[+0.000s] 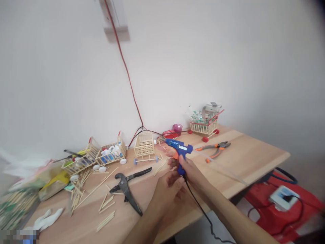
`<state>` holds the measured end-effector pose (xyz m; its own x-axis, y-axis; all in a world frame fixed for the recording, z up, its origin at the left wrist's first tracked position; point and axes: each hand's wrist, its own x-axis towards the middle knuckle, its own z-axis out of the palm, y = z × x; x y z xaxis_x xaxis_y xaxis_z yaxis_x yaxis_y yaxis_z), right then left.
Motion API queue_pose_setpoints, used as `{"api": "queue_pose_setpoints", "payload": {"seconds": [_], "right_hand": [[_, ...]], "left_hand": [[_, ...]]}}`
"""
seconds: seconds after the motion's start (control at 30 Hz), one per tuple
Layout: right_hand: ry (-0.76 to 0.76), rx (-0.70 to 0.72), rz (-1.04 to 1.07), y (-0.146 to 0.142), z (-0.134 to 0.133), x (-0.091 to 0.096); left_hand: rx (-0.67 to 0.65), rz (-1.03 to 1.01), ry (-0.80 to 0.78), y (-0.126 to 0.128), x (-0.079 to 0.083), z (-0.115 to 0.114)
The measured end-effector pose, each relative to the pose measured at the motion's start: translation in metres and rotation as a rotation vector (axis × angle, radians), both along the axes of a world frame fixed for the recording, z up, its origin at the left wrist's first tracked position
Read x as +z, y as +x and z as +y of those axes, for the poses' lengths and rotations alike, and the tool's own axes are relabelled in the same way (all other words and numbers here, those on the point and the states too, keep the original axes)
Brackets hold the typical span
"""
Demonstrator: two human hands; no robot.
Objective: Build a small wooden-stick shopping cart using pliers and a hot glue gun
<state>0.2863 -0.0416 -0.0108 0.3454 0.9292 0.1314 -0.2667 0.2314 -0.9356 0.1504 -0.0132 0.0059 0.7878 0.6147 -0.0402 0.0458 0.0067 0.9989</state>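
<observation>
My right hand (188, 166) is wrapped around the grip of a blue glue gun (179, 146), its nozzle pointing left and a long clear glue stick (223, 167) trailing out of its back. Close beside the grip is my left hand (169, 186), its fingers curled in; whatever they may hold is hidden. A small cart made of wooden sticks (144, 145), with bluish wheels, stands just beyond the nozzle. Black-handled cutters (127, 189) lie left of my hands, among loose sticks (105, 220). Orange-and-grey pliers (215, 149) rest to the right.
Two more stick carts, one with white and blue items (111, 154), stand at the left near bags (54, 183). A red-trimmed cart (204, 127) holds clear plastic at the back right. The gun's black cord (200, 205) hangs over the table edge. A power strip (283, 198) sits on a red stool (266, 206).
</observation>
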Motion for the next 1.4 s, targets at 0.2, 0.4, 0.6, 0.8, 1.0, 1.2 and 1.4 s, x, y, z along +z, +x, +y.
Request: {"api": "queue_pose_setpoints", "payload": {"seconds": [0.2, 0.4, 0.6, 0.8, 1.0, 1.2, 1.4], "right_hand": [[0.059, 0.159, 0.095, -0.003, 0.006, 0.011], [0.128, 0.149, 0.095, 0.006, 0.028, 0.019], [0.049, -0.006, -0.007, 0.009, 0.038, 0.01], [-0.003, -0.059, -0.101, 0.004, 0.034, 0.004], [0.017, -0.108, -0.074, 0.004, 0.031, 0.003], [-0.002, -0.162, -0.079, 0.005, 0.032, 0.006], [0.112, -0.26, -0.015, 0.02, 0.03, 0.014]], "left_hand": [[0.032, -0.009, -0.017, 0.004, -0.001, 0.006], [0.163, 0.32, 0.388, -0.043, 0.006, 0.006], [0.473, 0.504, 0.79, -0.131, 0.01, 0.018], [0.346, 0.583, 0.84, -0.147, -0.001, 0.004], [0.328, 0.849, 0.724, -0.126, -0.001, -0.004], [0.517, 0.746, 0.589, -0.127, -0.001, -0.001], [0.672, 0.614, 0.483, -0.14, -0.004, 0.003]]}}
